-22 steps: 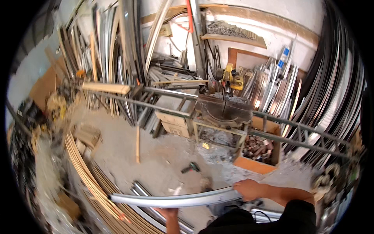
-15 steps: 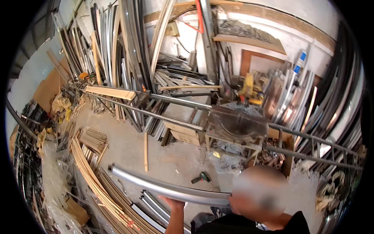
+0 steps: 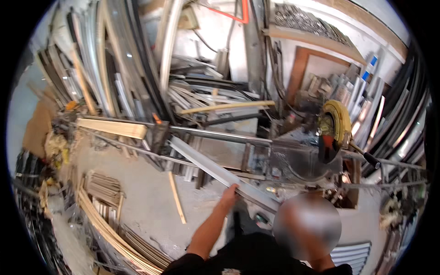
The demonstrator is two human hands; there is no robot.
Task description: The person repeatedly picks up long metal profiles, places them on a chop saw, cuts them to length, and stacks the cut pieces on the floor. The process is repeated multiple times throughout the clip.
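Observation:
A long silver metal profile [image 3: 213, 168] slants from the rail stand down to the right in front of me. My left hand [image 3: 230, 193] is closed on its lower edge near the middle. The profile's far end lies over the rails [image 3: 215, 136], but I cannot tell whether it touches them. My right forearm [image 3: 322, 261] reaches up into a round blurred patch that hides the hand and the profile's near end. Just beyond that end stands a cut-off saw with a yellow guard [image 3: 338, 120], a black handle [image 3: 371, 160] and a dusty grey base [image 3: 300, 160].
A pale wooden beam [image 3: 112, 127] rests on the left rails. Long profiles [image 3: 103, 59] lean on the wall; offcuts [image 3: 220, 98] are heaped beneath. Bundled strips [image 3: 114, 229] lie on the floor at left, and white profiles [image 3: 353, 256] at lower right.
The profile has swung up and forward from low in front of me to the rails, carried by my left hand. My view has shifted nearer the saw.

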